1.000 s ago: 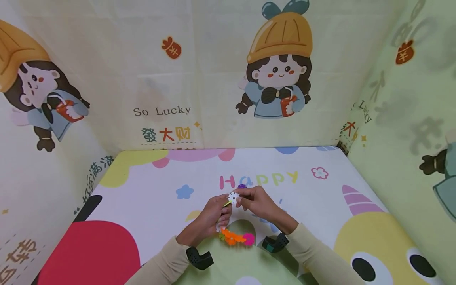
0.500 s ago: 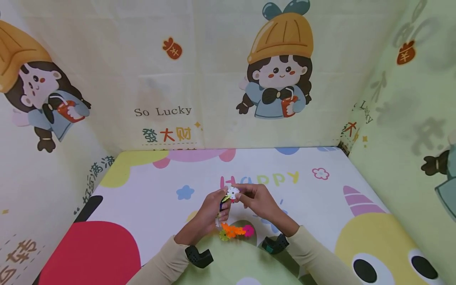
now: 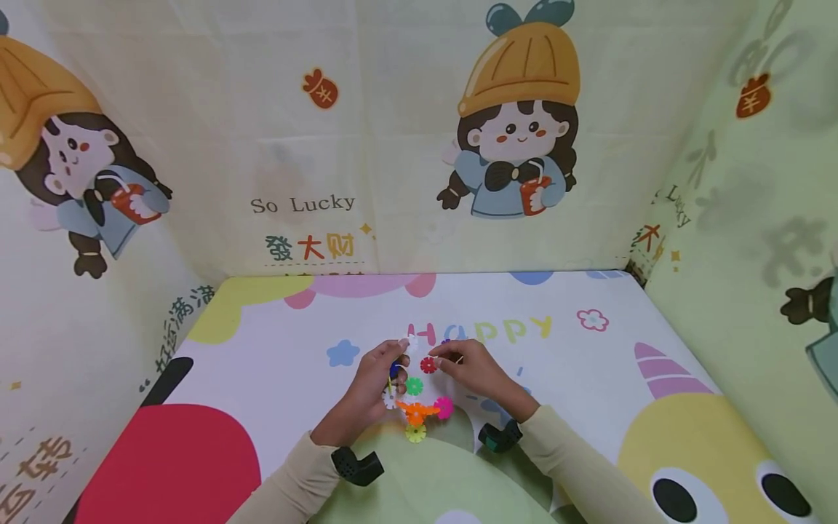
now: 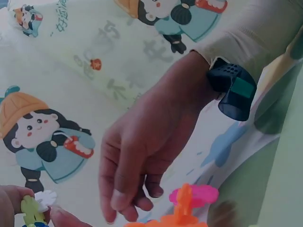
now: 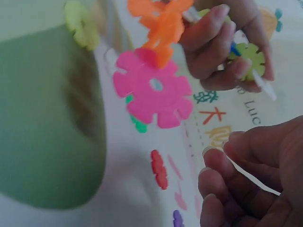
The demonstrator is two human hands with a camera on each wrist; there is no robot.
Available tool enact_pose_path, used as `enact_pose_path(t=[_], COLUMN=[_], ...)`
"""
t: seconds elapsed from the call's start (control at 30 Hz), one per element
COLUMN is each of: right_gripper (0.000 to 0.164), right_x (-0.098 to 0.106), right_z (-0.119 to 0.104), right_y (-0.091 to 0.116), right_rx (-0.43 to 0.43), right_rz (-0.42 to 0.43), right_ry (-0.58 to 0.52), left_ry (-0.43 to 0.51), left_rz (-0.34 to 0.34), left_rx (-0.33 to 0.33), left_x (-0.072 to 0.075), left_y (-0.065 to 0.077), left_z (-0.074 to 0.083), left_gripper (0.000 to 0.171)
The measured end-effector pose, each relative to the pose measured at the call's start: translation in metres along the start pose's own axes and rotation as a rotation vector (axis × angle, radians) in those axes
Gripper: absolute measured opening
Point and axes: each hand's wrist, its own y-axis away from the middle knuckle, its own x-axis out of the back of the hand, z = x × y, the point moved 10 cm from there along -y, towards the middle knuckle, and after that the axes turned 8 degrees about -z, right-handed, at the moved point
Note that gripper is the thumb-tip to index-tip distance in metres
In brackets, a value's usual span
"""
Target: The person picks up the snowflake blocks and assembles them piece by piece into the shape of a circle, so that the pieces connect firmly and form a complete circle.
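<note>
My left hand [image 3: 373, 382] grips a chain of notched plastic discs, pinching a white disc [image 4: 46, 199] and a yellow-green disc [image 4: 31, 208] at one end. Blue shows between the fingers. At the chain's other end hang orange discs [image 3: 416, 413] and a pink disc [image 5: 154, 89], raised toward the wrist cameras. To the right, my right hand [image 3: 474, 370] has its fingers loosely bent with nothing between them, as the right wrist view shows. Its fingertips overlap a red disc [image 3: 428, 364] in the head view; that disc lies on the table in the right wrist view.
A green disc [image 3: 414, 386] and a purple disc [image 5: 178, 218] lie on the table near the hands. Another yellow-green disc [image 3: 415, 434] shows below the orange ones. The printed table cover [image 3: 281, 371] meets cartoon-patterned cloth walls [image 3: 393, 145] at the back and sides.
The right hand has let go of the white disc. My left hand has drawn left with the chain, uncovering the red and green discs on the table.
</note>
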Motion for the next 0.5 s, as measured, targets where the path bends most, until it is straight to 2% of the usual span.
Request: enact_pose_path(t=[0.07,0.17,0.5], right_gripper=[0.016,0.016,0.026], right_x=[-0.003,-0.005,-0.016], right_z=[0.001,0.007,0.025], right_y=[-0.003,-0.008,-0.025], right_rx=[0.001,-0.026,-0.073], right_rz=[-0.015,-0.019,-0.073], right_ry=[0.042,0.080,0.130], left_ry=[-0.043,-0.055,-0.059], left_rz=[0.018,0.026,-0.030], left_rx=[-0.009,-0.012,-0.039], left_x=[0.003,0.006,0.001], left_y=[-0.001,-0.001,-0.001], left_z=[0.003,0.005,0.009], left_gripper=[0.031,0.033,0.025])
